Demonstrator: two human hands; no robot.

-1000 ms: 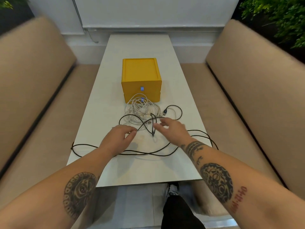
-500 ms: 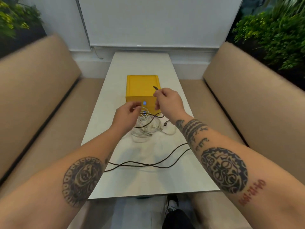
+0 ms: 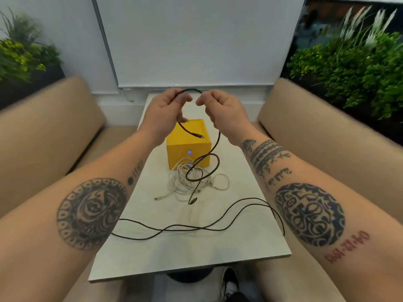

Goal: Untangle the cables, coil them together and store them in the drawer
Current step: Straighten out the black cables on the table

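cable tangle (image 3: 192, 182) before drawer box (image 3: 188, 147), on table (image 3: 196, 253)

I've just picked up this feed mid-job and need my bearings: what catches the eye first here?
The left hand and right hand hover above the table, pinching a short black cable that arcs between them and dangles in a loop. Below it, a white cable tangle lies in front of the yellow drawer box, and a long black cable snakes across the table's near half.

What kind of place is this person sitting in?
Probably a café or lounge booth: two padded tan benches flank a narrow white table, with leafy plants behind them.
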